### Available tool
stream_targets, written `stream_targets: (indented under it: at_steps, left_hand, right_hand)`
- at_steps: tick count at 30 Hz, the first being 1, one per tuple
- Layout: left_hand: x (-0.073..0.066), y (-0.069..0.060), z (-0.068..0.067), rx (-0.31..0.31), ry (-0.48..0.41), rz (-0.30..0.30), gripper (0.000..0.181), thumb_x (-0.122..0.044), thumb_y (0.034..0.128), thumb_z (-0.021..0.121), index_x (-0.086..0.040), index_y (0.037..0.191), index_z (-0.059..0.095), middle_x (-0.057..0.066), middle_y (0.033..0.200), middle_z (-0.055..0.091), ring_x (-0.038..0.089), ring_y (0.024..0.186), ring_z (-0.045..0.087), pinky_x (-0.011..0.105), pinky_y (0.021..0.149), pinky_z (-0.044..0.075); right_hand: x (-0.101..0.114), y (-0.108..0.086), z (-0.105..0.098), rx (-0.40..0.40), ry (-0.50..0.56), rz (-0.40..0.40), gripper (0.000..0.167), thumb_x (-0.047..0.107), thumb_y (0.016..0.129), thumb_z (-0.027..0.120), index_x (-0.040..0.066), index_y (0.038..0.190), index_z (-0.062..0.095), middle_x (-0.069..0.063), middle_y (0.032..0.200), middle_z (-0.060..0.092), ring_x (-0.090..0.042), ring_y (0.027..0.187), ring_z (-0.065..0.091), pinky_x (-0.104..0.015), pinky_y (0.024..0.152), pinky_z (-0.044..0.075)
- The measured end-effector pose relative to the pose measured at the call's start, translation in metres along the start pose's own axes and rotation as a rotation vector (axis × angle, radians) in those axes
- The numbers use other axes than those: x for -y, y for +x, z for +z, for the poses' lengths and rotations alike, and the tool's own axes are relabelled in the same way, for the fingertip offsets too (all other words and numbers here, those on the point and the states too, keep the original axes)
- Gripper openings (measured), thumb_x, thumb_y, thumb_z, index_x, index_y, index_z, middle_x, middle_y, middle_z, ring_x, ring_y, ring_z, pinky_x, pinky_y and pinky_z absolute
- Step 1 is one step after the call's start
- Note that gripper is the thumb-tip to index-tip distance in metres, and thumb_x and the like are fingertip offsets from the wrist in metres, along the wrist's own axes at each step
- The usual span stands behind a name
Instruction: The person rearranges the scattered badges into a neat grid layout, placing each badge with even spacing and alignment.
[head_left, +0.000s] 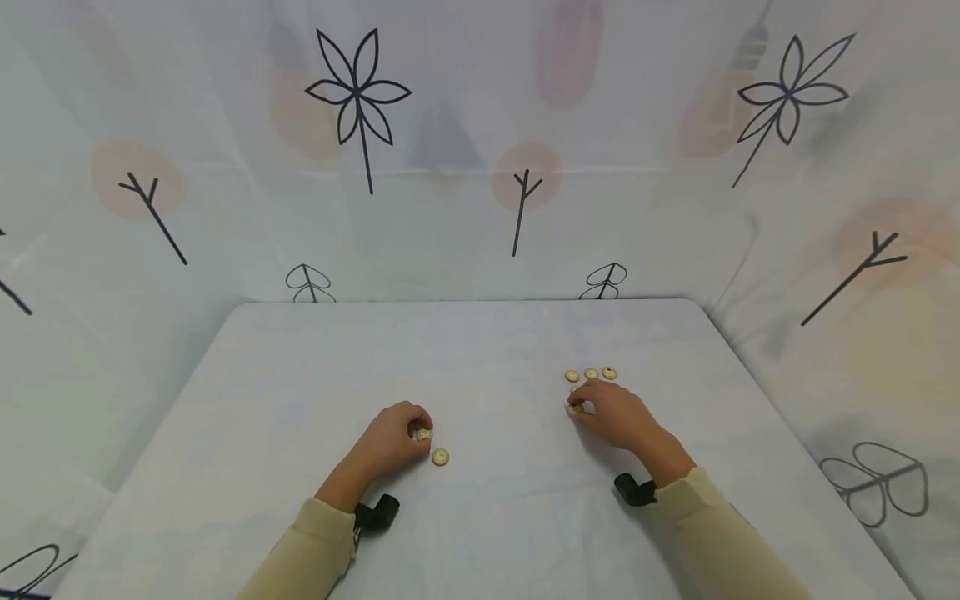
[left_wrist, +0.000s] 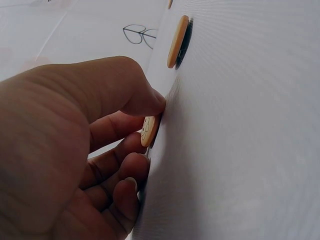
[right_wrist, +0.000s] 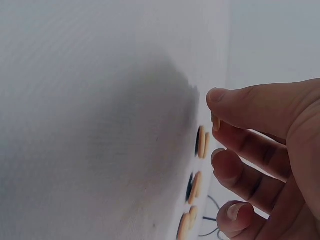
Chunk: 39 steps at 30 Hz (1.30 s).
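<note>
My left hand pinches a round wooden button between thumb and forefinger, close to the tabletop. Fine dark lines mark its face. Beside those fingers another wooden button lies flat. Over on the right, my right hand holds a wooden button by thumb and fingertip, slightly above the cloth. Just beyond that hand lies a row of wooden buttons: a left one, a middle one and a right one. A further button, partly hidden, is by the right fingertips.
A white cloth covers the table. Behind it and at the sides hangs a pale curtain printed with plant shapes. Each wrist wears a black camera mount, one at the left wrist, one at the right wrist.
</note>
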<state>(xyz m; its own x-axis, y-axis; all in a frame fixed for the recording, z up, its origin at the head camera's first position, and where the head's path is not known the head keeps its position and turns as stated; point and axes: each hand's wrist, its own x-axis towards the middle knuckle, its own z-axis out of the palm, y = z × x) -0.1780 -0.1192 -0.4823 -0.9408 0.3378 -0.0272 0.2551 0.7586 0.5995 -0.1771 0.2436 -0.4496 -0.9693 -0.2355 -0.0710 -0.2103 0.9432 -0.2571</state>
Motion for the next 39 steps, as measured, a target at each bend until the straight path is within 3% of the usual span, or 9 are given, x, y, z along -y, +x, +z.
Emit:
stream_targets:
  at_steps: [15, 29, 39]
  left_hand:
    - [-0.001, -0.001, 0.000, -0.001, -0.014, -0.006, 0.010, -0.016, 0.0800, 0.072, -0.017, 0.088, 0.067, -0.005, 0.082, 0.054, 0.011, 0.074, 0.049, 0.030, 0.069, 0.043]
    - [-0.001, 0.001, -0.001, 0.003, -0.003, -0.008, 0.011, -0.016, 0.0797, 0.073, -0.017, 0.089, 0.067, -0.005, 0.082, 0.054, 0.011, 0.074, 0.049, 0.030, 0.069, 0.043]
    - [-0.001, -0.002, -0.002, 0.006, -0.002, 0.000, 0.011, -0.016, 0.0804, 0.072, -0.016, 0.090, 0.067, -0.005, 0.083, 0.055, 0.010, 0.075, 0.049, 0.029, 0.069, 0.043]
  right_hand:
    - [-0.013, -0.004, 0.003, 0.015, 0.015, 0.044, 0.018, 0.021, 0.088, 0.069, 0.015, 0.104, 0.072, -0.002, 0.111, 0.069, -0.028, 0.106, 0.063, -0.049, 0.091, 0.048]
    - [-0.016, -0.005, 0.000, 0.009, 0.016, 0.034, 0.016, 0.019, 0.088, 0.068, 0.014, 0.103, 0.071, -0.005, 0.112, 0.069, -0.031, 0.109, 0.062, -0.051, 0.091, 0.047]
    - [-0.008, -0.004, 0.000, -0.023, -0.019, -0.019, 0.018, 0.018, 0.088, 0.068, 0.014, 0.105, 0.071, -0.006, 0.116, 0.067, -0.032, 0.114, 0.060, -0.052, 0.092, 0.047]
